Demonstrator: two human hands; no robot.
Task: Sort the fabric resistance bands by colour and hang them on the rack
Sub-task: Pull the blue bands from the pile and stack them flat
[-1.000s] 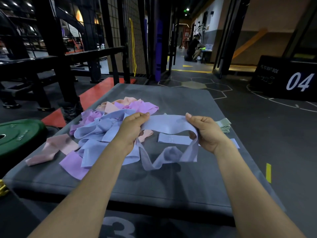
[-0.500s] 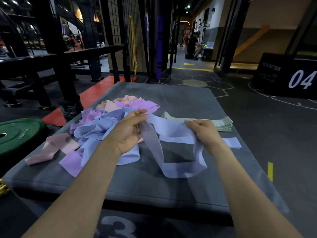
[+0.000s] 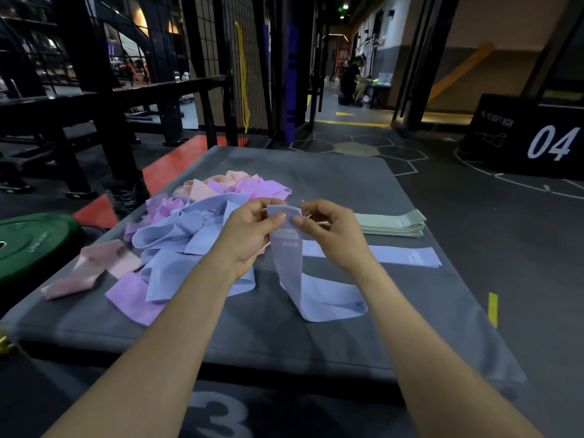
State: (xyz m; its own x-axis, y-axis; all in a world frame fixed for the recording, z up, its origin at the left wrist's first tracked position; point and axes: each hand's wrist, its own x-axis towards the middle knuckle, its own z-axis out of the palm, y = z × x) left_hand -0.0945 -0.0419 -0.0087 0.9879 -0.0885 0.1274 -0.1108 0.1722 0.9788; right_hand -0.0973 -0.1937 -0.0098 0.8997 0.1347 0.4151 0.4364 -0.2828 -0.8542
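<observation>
Midway-ish: both hands, left hand (image 3: 252, 235) & right hand (image 3: 331, 235), pinch blue band (image 3: 289, 263); green stack (image 3: 392, 222) sorted beyond right, mixed pile (image 3: 189, 229) left, nothing hung.

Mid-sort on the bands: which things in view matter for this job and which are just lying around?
Part of the job:
- blue band, pinched at its top by left hand and right hand
- mixed pile of bands
- flat blue band
- green band stack
- grey mat under them

Lying about:
- green weight plate
- black box marked 04
</observation>
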